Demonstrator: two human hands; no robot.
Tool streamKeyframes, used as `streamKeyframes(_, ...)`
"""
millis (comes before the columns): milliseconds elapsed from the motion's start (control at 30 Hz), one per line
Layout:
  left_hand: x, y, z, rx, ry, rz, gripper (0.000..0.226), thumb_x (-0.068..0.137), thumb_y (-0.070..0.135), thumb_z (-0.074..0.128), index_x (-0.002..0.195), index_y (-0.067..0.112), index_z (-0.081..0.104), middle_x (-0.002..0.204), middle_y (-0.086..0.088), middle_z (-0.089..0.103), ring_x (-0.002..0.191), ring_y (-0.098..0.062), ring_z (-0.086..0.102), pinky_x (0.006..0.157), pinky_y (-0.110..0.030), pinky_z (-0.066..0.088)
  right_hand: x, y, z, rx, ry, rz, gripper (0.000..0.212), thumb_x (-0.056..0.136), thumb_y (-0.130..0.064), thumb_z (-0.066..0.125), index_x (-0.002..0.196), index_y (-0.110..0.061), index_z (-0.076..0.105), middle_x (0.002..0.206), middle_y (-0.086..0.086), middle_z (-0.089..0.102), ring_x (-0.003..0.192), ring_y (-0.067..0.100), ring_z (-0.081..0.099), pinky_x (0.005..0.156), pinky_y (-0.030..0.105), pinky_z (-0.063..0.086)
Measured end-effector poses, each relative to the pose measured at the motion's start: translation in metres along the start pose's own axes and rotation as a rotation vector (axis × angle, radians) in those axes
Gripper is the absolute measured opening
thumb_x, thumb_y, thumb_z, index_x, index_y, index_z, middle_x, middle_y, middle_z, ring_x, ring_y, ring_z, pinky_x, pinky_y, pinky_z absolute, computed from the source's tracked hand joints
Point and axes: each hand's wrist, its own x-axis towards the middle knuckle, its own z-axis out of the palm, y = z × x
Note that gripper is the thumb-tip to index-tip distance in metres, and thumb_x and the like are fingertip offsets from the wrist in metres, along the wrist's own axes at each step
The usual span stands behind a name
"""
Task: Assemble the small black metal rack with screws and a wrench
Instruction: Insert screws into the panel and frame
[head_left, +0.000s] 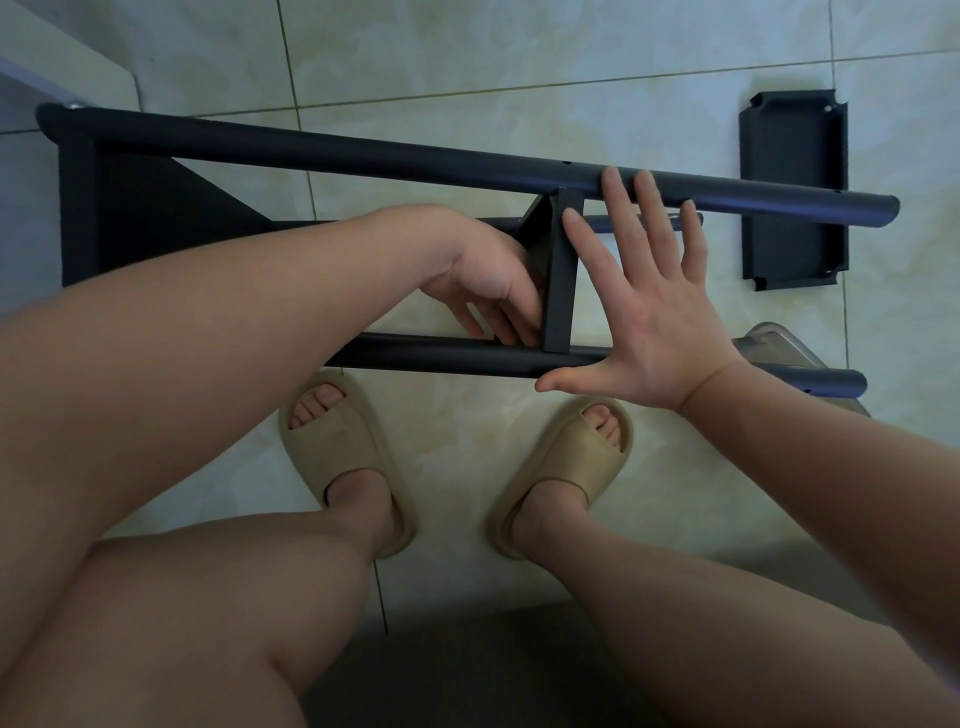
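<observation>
Where the pale tiled floor fills the upper half of the frame, the small black metal rack lies on its side, its long round tubes running from the upper left to the right edge. A shallow black sheet-metal tray panel with raised edges lies flat on the floor at the upper right, apart from the rack. A translucent plastic container sits at the right, just behind the lower black tube; its contents cannot be made out.

The left hand reaches from the left into the rack, wrist bent, fingers pointing down against a narrow black shelf panel that stands between the two tubes. Its fingertips are hidden behind that panel, so it cannot be determined whether they grip anything. The right hand is spread flat, fingers straight and apart. Its fingertips overlap the upper tube and its thumb lies along the lower tube.

No screws or wrench can be made out. The right wrist covers part of the container. Two tan foam slippers rest on the floor below the rack.
</observation>
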Motion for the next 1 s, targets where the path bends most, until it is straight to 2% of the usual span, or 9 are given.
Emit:
streamKeyframes(100, 0.0017, 0.0004, 0.0006, 0.002, 0.018, -0.006, 0.013, 0.089, 0.018, 0.070, 0.102, 0.021, 0.074, 0.099, 0.003, 0.078, 0.097, -0.012, 0.073, 0.107, -0.044, 0.046, 0.0002, 0.0004, 0.0001, 0.002, -0.002, 0.001, 0.131, 0.068, -0.102, 0.037, 0.163, -0.013, 0.017, 0.168, 0.024, 0.006, 0.155, 0.046, 0.002, 0.120, 0.069, 0.004)
streamKeyframes(300, -0.0006, 0.0001, -0.0007, -0.068, -0.021, 0.027, 0.017, 0.089, 0.005, 0.068, 0.099, 0.018, 0.074, 0.101, 0.001, 0.077, 0.097, -0.012, 0.073, 0.106, -0.042, 0.047, 0.0002, -0.0001, -0.0005, 0.002, -0.004, 0.000, 0.131, 0.068, -0.101, 0.038, 0.163, -0.013, 0.017, 0.168, 0.024, 0.006, 0.155, 0.046, 0.002, 0.119, 0.070, 0.004)
streamKeyframes(500, 0.0008, -0.0005, -0.0006, 0.006, 0.001, 0.006, 0.011, 0.090, 0.020, 0.068, 0.097, 0.023, 0.076, 0.102, 0.003, 0.078, 0.102, -0.013, 0.072, 0.107, -0.044, 0.045, 0.0001, -0.0007, -0.0010, 0.001, -0.012, 0.001, 0.131, 0.068, -0.101, 0.039, 0.163, -0.013, 0.016, 0.168, 0.024, 0.006, 0.155, 0.046, 0.002, 0.120, 0.070, 0.004)
streamKeyframes(633, 0.0021, 0.0002, 0.0008, 0.008, -0.005, 0.021, 0.010, 0.089, 0.015, 0.070, 0.097, 0.020, 0.075, 0.097, 0.000, 0.078, 0.093, -0.013, 0.074, 0.106, -0.043, 0.048, 0.0002, -0.0007, -0.0010, -0.003, -0.012, 0.002, 0.131, 0.068, -0.101, 0.039, 0.163, -0.013, 0.017, 0.168, 0.024, 0.006, 0.155, 0.046, 0.002, 0.119, 0.070, 0.005)
streamKeyframes(800, -0.0011, 0.0019, -0.0020, -0.027, -0.022, 0.039, 0.017, 0.088, 0.006, 0.069, 0.099, 0.018, 0.074, 0.101, 0.000, 0.078, 0.097, -0.012, 0.073, 0.107, -0.043, 0.047, 0.0006, -0.0001, -0.0008, -0.003, -0.006, 0.002, 0.131, 0.068, -0.101, 0.039, 0.163, -0.013, 0.017, 0.168, 0.024, 0.006, 0.155, 0.046, 0.002, 0.119, 0.071, 0.005)
streamKeyframes(1000, 0.0006, -0.0013, -0.0032, 0.000, 0.004, -0.031, 0.023, 0.089, 0.022, 0.067, 0.111, 0.021, 0.074, 0.110, 0.005, 0.076, 0.113, -0.016, 0.067, 0.109, -0.047, 0.043, -0.0003, -0.0007, 0.0005, -0.002, -0.002, -0.001, 0.130, 0.069, -0.102, 0.037, 0.163, -0.013, 0.017, 0.168, 0.024, 0.007, 0.155, 0.046, 0.003, 0.119, 0.071, 0.006)
